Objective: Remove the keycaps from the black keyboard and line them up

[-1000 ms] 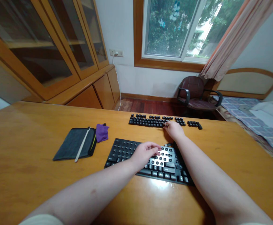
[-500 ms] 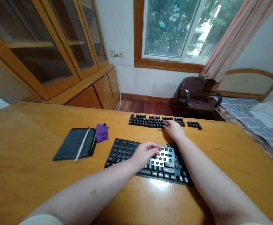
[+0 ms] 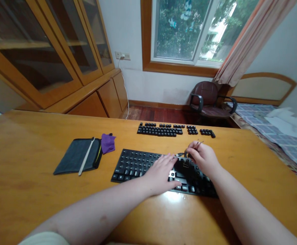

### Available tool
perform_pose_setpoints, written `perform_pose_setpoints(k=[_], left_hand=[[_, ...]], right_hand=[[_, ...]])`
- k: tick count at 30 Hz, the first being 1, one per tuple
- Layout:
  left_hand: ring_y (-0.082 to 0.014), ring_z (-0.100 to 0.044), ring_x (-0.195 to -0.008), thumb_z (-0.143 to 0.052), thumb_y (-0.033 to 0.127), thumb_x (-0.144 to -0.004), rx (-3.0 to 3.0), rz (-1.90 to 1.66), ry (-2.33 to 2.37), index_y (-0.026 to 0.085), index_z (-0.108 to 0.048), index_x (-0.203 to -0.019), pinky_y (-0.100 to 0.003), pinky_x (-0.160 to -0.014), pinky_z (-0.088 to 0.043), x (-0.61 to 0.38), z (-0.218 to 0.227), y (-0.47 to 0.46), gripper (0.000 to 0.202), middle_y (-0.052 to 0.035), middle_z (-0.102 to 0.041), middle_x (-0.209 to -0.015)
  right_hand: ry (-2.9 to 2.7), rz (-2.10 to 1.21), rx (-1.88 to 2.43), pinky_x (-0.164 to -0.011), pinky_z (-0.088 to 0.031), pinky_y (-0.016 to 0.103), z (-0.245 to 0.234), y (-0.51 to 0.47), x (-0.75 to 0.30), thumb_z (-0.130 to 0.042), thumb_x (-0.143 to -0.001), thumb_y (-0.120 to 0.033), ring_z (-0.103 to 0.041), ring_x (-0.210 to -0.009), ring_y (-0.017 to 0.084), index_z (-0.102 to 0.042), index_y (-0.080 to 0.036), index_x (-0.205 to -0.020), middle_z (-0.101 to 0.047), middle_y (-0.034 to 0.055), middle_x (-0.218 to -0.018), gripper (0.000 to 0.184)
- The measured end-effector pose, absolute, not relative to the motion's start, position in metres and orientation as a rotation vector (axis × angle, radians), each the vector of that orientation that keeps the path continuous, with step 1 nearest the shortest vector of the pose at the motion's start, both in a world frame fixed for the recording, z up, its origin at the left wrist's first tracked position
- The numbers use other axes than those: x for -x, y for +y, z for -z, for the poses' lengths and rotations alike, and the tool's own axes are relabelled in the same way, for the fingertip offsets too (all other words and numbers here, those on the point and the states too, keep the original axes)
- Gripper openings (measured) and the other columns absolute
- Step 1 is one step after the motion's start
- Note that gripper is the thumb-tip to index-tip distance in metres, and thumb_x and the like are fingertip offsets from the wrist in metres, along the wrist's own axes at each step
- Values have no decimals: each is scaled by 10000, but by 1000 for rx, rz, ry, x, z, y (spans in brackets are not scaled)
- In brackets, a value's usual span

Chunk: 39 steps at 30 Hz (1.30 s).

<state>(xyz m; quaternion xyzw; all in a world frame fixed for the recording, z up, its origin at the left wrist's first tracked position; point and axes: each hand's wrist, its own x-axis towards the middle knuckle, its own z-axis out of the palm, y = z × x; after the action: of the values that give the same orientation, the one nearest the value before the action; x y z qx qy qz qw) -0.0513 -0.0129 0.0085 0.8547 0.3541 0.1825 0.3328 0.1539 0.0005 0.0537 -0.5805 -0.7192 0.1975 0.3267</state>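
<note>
A black keyboard [image 3: 133,165] lies on the desk, with many keycaps off its upper part and the bottom rows still capped. My left hand [image 3: 161,173] rests flat across its middle, fingers stretched out and thumb near the lower keys. Over its right part hovers my right hand [image 3: 201,156], its fingers pinched on what looks like a wire keycap puller [image 3: 200,142]; thin wires stick out past the fingers. Just left of those fingertips, a dark cable [image 3: 181,154] shows at the keyboard's back edge. Removed keycaps [image 3: 161,131] stand in rows beyond the keyboard.
To the left lie a dark zip pouch [image 3: 74,154], a pale thin stick [image 3: 86,156] across it and a purple cloth [image 3: 108,143]. The wooden desk [image 3: 36,146] ends just behind the keycap rows. Past it are a chair [image 3: 207,98] and a bed [image 3: 255,115].
My right hand has come back from the keycap rows to above the keyboard's right part. My left hand has flattened from a raised curl onto the keyboard. The view has shifted slightly.
</note>
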Motion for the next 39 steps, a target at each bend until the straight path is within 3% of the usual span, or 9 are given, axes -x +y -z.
perform_pose_setpoints(k=[4,18,23,28,31,35,39], left_hand=[[-300,-188,-1360,-626,552,-677,-2338,-359,970,158,-262,-1397,-457,-1110,-127,49,1,-10,898,-150,-254,-1466],[-282,-204,-1358,-636,559,-659,-2360,-355,967,171,-297,-1379,-424,-1114,-119,53,2,-8,884,-137,-278,-1459],[-276,-211,-1356,-639,560,-653,-2348,-370,976,153,-273,-1393,-419,-1119,-118,53,2,-8,920,-135,-276,-1460],[-288,-224,-1350,-644,558,-653,-2372,-361,958,191,-292,-1388,-432,-1116,-130,54,2,-7,894,-114,-288,-1459],[-301,-230,-1344,-660,536,-651,-2385,-359,953,242,-379,-1339,-458,-1104,-150,55,2,-7,800,-92,-299,-1456],[-306,-248,-1329,-650,460,-700,-2426,-406,956,284,-545,-1180,-488,-1089,-163,51,-2,-9,522,-38,-376,-1415],[-252,-483,-1110,-627,285,-735,-2397,-509,972,230,-642,-936,-408,-984,-340,41,-4,-11,208,-39,-625,-1067]], right_hand=[[-1970,-552,1519,-576,-422,266,-36,-7,-140,-494,-842,-377,-558,-529,151,-535,-196,-658,-568,-11,-503,261],[-2059,-593,1495,-602,-439,254,-20,-5,-125,-530,-842,-386,-594,-560,149,-559,-190,-619,-607,-5,-502,298],[-2175,-609,1226,-633,-464,249,-18,-7,-127,-544,-833,-419,-618,-630,142,-623,-192,-667,-670,28,-656,292],[-2228,-720,883,-607,-472,223,-21,-7,-128,-607,-769,-466,-620,-605,131,-629,-200,-602,-657,11,-593,315],[-2199,-760,781,-600,-475,220,-20,-5,-129,-623,-749,-470,-618,-588,126,-638,-197,-594,-658,10,-584,315],[-2145,-749,699,-587,-466,205,-16,-3,-130,-605,-795,-401,-606,-561,109,-641,-186,-593,-647,12,-569,298],[-2198,-580,667,-570,-440,206,-12,-5,-128,-514,-869,-371,-589,-550,105,-618,-182,-607,-631,13,-566,340]])
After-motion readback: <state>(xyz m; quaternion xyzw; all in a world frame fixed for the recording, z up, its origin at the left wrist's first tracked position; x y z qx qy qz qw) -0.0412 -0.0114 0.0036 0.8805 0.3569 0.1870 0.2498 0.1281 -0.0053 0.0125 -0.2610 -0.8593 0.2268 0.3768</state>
